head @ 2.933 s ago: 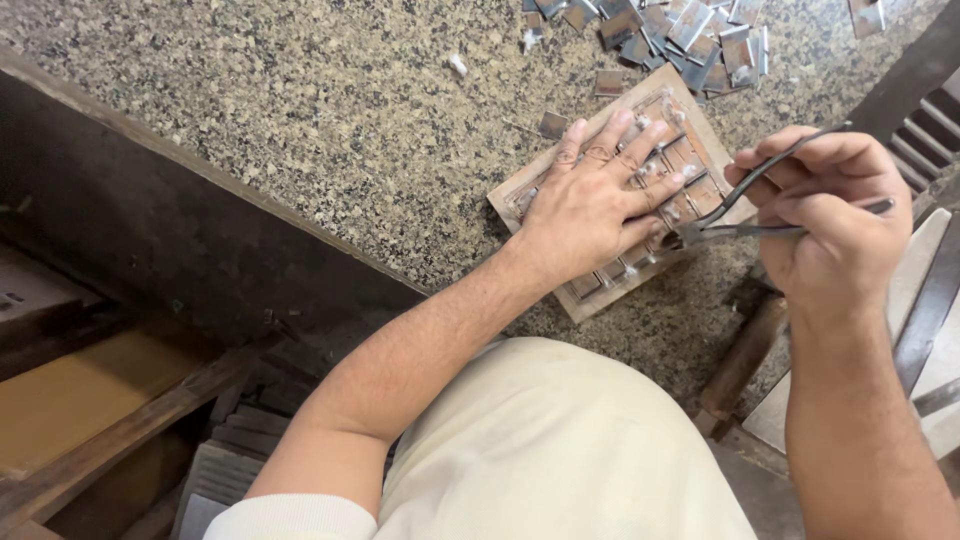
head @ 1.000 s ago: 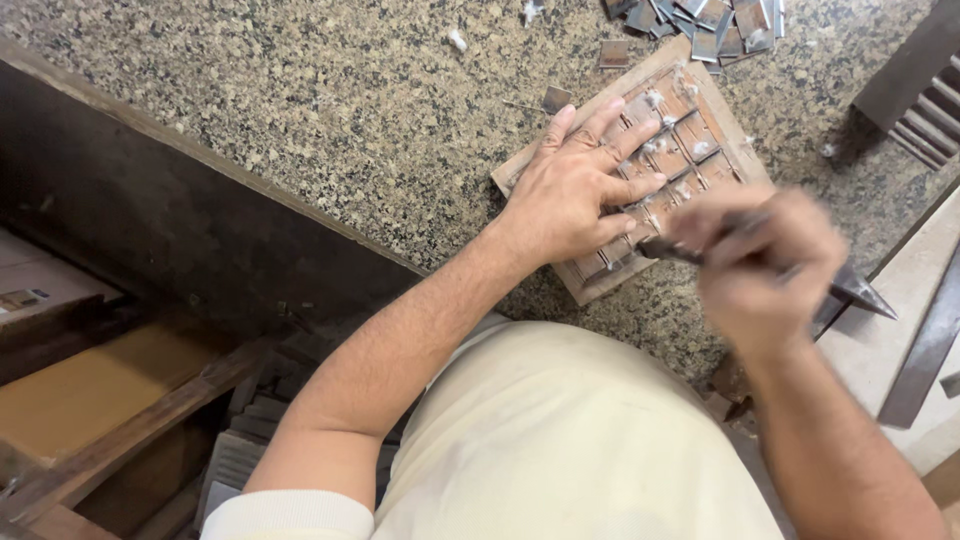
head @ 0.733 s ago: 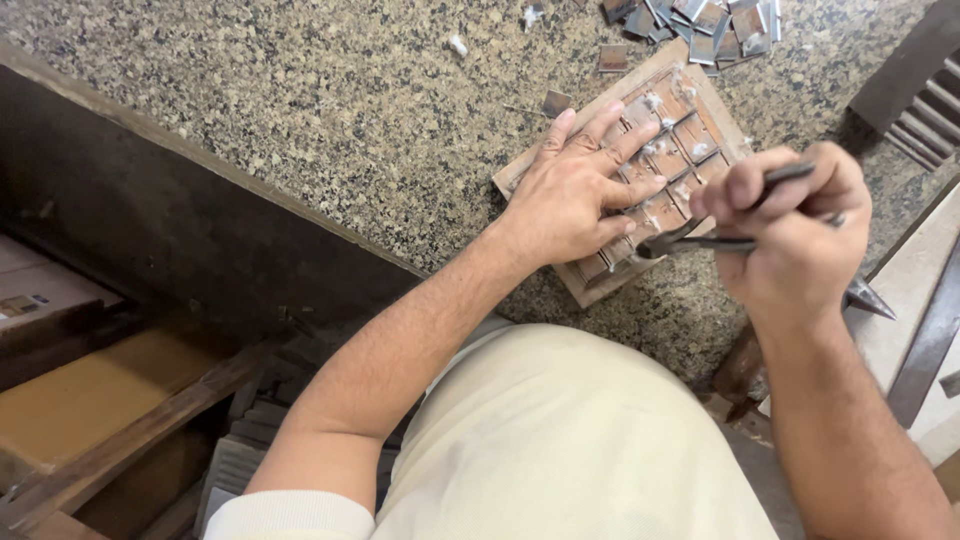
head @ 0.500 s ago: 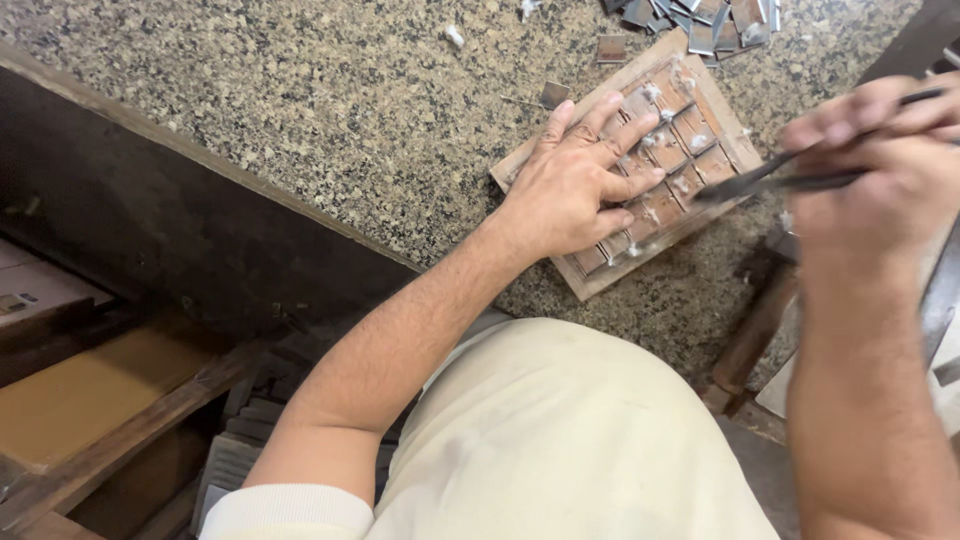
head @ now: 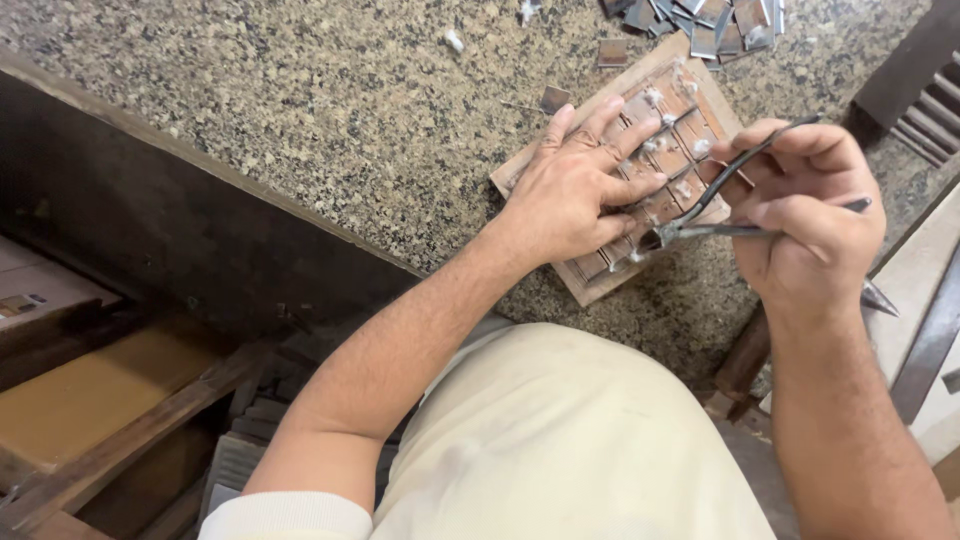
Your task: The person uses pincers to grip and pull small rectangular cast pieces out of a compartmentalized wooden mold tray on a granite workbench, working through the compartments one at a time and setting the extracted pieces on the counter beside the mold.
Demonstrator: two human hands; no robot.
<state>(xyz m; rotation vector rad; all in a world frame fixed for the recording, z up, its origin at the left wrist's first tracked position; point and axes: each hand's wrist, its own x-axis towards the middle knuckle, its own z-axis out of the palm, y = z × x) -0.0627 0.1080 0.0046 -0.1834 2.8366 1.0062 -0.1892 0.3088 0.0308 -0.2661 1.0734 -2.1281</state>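
A small wooden board (head: 690,120) with a grid of brown squares and bits of white residue lies tilted on the speckled granite counter (head: 300,110). My left hand (head: 580,185) presses flat on the board, fingers spread. In my right hand (head: 810,215) is a pair of dark metal pliers (head: 700,225), handles squeezed in the fist. The pliers' jaws touch the board's near edge, just beside my left fingertips.
Several loose small metal squares (head: 710,20) are piled at the counter's far edge, with single ones (head: 612,52) near the board. A dark slatted wooden piece (head: 920,90) stands at right. A pointed metal tool tip (head: 880,298) lies by my right wrist. Wooden planks and boxes (head: 100,400) sit below left.
My right hand swung out to the right with the pliers, then came back to the board's near edge. My left hand stayed pressed on the board throughout.
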